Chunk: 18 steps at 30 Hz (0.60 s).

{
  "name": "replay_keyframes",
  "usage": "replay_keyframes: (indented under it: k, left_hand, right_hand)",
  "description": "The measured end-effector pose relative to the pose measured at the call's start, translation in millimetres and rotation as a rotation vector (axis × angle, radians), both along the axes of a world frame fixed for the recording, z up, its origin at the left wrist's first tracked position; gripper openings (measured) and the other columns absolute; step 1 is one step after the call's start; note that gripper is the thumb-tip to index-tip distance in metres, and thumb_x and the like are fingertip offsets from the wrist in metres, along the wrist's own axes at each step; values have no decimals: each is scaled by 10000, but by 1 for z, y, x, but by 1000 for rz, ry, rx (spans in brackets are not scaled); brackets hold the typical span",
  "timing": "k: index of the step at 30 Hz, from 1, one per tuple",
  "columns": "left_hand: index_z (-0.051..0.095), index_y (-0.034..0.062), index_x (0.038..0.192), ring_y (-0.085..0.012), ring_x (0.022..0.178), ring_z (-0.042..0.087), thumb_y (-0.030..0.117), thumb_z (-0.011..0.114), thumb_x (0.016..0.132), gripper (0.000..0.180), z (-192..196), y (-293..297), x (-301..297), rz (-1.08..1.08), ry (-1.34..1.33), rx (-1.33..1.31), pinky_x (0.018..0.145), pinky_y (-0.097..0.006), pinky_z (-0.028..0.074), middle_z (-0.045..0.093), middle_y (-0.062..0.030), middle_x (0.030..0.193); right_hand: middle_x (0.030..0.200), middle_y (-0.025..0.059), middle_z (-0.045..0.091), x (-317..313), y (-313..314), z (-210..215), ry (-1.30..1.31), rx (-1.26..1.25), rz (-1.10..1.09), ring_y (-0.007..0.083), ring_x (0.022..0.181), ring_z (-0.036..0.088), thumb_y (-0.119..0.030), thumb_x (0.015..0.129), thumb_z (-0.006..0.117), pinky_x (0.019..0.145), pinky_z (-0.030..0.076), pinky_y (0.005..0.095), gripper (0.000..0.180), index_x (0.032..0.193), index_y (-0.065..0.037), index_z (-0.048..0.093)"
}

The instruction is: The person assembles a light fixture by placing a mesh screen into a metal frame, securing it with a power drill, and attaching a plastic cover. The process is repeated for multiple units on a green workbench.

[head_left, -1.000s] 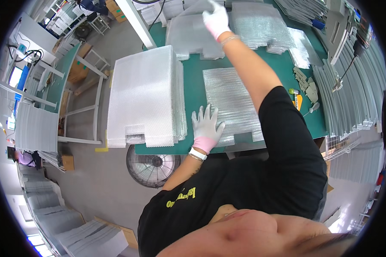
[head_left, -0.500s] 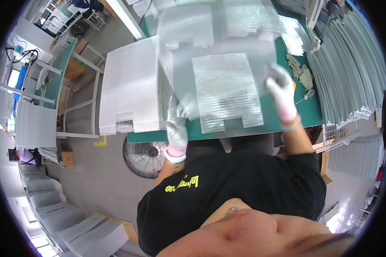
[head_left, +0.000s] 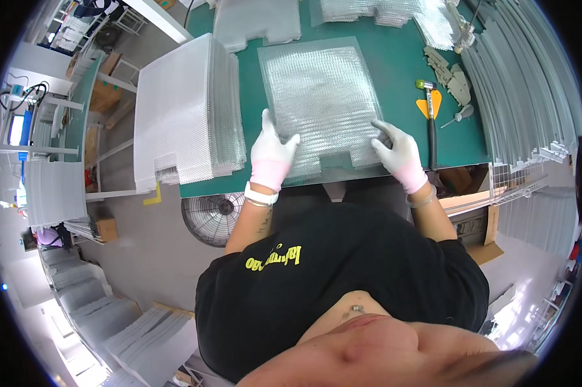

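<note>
A thin, see-through mesh sheet (head_left: 323, 77) lies over a pile of silvery mesh panels (head_left: 330, 129) in front of me, whose notch shows through at the near edge. At the left edge of this sheet is my left hand (head_left: 271, 155), white-gloved, with forefinger stretched out and thumb apart over the mesh. My right hand (head_left: 399, 153), also gloved, rests by the sheet's right edge; its thumb and fingers are apart. Whether either hand touches the sheet is hard to tell.
A tall stack of notched mesh panels (head_left: 175, 109) stands left on the green table (head_left: 401, 71). More panels (head_left: 255, 22) lie behind. At right are a hammer (head_left: 431, 122), a screwdriver (head_left: 462, 114), grey-beige pieces (head_left: 457, 84) and a long row of grey panels (head_left: 517, 97).
The blurred large mesh sheet behind the pile now lies over it. Both hands have come closer to the pile's near sides. The hammer has come into full view.
</note>
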<state>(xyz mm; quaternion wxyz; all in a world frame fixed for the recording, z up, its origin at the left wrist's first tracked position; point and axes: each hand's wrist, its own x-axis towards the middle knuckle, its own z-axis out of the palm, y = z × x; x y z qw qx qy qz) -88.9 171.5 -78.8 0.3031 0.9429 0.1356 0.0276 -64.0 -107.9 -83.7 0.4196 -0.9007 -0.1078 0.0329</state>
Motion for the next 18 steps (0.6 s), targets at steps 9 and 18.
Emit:
replay_keyframes:
  k: [9,18]
  left_hand:
    - [242,-62,1492,-378,1169,580,326,715,822,907,-44,6,11,-32,-9,69,972,-404,480,549,-265,1314]
    - [302,-40,1478,-355,1211,564,337,725,814,873,-45,8,14,-35,30,79,1003,-387,467,533,-241,1351]
  right_hand:
    - [940,137,658,6,3,-41,-167,-139,16,321,848,650,-200,847,674,767,524,382,384,1214,-93,640]
    - [926,130,649,6,1,-39,-189,-187,37,319,852,649,-206,861,657,780,528,392,371,1219,-112,627]
